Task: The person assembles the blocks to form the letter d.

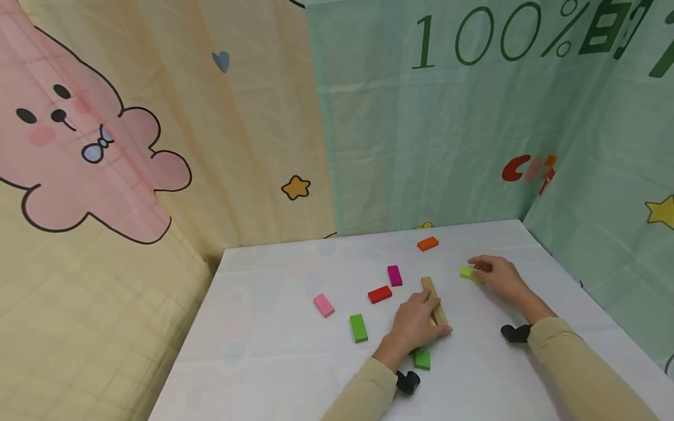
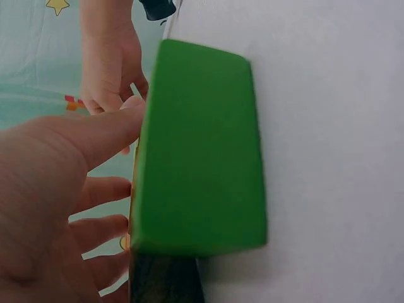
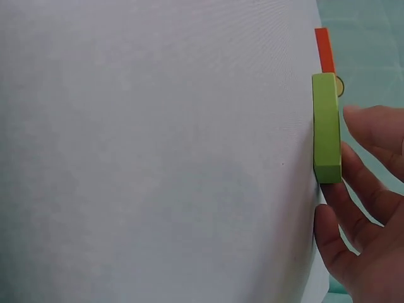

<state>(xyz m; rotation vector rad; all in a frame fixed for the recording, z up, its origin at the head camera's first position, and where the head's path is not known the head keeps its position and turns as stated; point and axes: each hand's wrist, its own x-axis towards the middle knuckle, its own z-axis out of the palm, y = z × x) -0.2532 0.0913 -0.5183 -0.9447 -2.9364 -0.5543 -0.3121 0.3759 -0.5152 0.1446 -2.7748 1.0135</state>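
White table (image 1: 253,362), blocks (image 1: 466,272) at both hands (image 1: 413,321)

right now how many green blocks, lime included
3: a lime block at the right hand, a green block left of the left hand, another green block by its wrist; the hand may hide more.

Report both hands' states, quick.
Left hand: at the wooden block; whether it grips can't be told.
Right hand: open, at the light green block, thumb slightly apart from it.
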